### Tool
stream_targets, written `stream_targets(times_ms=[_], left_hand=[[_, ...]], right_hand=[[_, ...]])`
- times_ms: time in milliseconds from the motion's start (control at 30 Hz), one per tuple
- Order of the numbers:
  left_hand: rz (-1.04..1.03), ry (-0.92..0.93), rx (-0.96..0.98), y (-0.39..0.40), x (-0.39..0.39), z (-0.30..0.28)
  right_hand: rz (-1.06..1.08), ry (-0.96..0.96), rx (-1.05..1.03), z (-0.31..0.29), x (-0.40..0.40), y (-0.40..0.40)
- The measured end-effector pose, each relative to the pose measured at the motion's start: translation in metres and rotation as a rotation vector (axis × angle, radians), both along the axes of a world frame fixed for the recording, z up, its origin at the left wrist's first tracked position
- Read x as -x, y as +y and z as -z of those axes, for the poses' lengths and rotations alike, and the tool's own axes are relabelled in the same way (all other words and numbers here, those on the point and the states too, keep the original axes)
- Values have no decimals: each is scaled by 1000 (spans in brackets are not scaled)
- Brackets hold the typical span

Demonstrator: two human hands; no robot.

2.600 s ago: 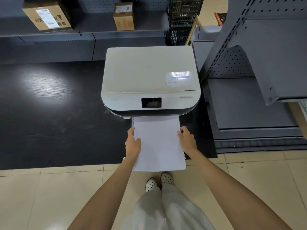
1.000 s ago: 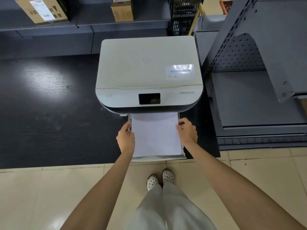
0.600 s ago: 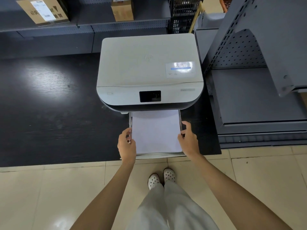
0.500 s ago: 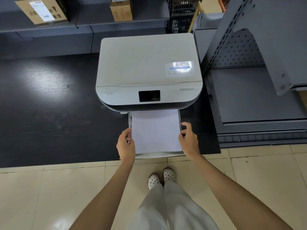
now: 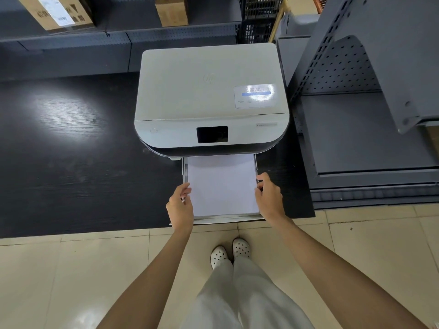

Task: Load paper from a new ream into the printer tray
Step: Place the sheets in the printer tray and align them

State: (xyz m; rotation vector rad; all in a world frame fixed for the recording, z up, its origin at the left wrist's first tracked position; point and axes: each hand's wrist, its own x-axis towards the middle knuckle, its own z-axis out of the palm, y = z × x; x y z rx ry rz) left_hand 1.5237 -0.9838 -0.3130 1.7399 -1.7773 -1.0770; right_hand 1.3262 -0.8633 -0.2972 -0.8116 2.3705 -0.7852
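At lower centre the left hand [image 5: 180, 205] pinches the left edge of the paper stack [image 5: 222, 185], which lies in the pulled-out printer tray [image 5: 228, 219] beneath the white printer [image 5: 209, 100]. The right hand [image 5: 268, 195] curls narrowly on the right edge. Squaring looks nearly done; next, push the tray straight in.

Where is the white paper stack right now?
In the head view, the white paper stack lies in the pulled-out tray below the white printer, between the left hand and right hand.
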Motion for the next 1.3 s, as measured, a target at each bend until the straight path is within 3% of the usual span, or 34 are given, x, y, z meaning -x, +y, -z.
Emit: stream_targets(times_ms=[400,800,1033,1300], left_hand=[[-6,-19,-5,0,-6,-4],[18,-13,-1,-3,-6,-4],[55,-30,12,-4,-8,-3],[5,60,2,0,-11,-10]], right_hand=[[-223,162,-185,-6,-18,8],[-290,307,-371,-5,-7,-4],[-321,242,-454,-3,13,-27],[-264,-104,-333,-10,13,-27]])
